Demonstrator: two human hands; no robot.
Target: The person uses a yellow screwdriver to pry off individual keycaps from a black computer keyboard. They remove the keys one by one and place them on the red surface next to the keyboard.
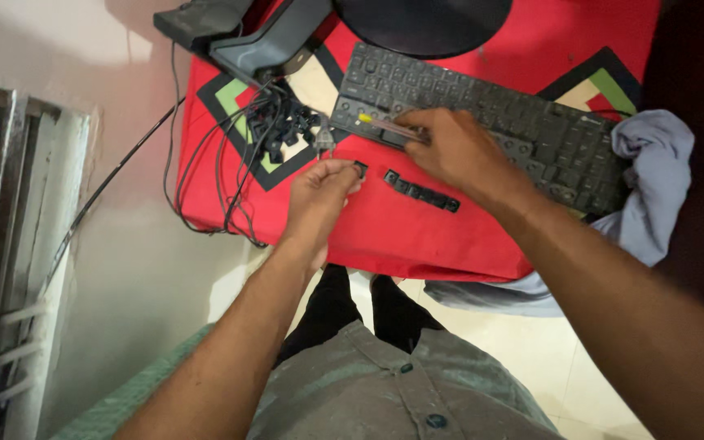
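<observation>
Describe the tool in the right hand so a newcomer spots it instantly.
Find the black keyboard on the red cloth. At its lower-left edge, the right hand holds a thin screwdriver pointing left. Its yellow-tipped clear handle sets it apart from the black keycaps around it.

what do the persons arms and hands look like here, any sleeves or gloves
Both arms are bare from the hands up to the frame edge: no sleeves, gloves, watch or rings visible on the left hand or the right hand. The person wears a grey-green buttoned shirt with dark buttons, and dark trousers.
</observation>
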